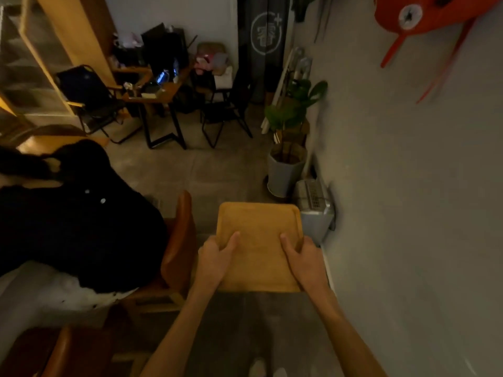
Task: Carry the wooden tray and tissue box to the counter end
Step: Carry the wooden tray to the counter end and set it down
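Observation:
I hold a bare wooden tray (258, 229) level in front of me, above the floor. My left hand (217, 254) grips its left edge, thumb lying on the top surface. My right hand (302, 254) grips the right edge the same way. Nothing lies on the tray. No tissue box and no counter are in view.
A seated person in dark clothes (76, 227) on a brown chair (179, 240) is close on my left. A wall (408, 186) runs along the right, with a potted plant (285, 164) and a grey appliance (315, 210) on the floor. A cluttered table (155, 93) and black chairs stand ahead.

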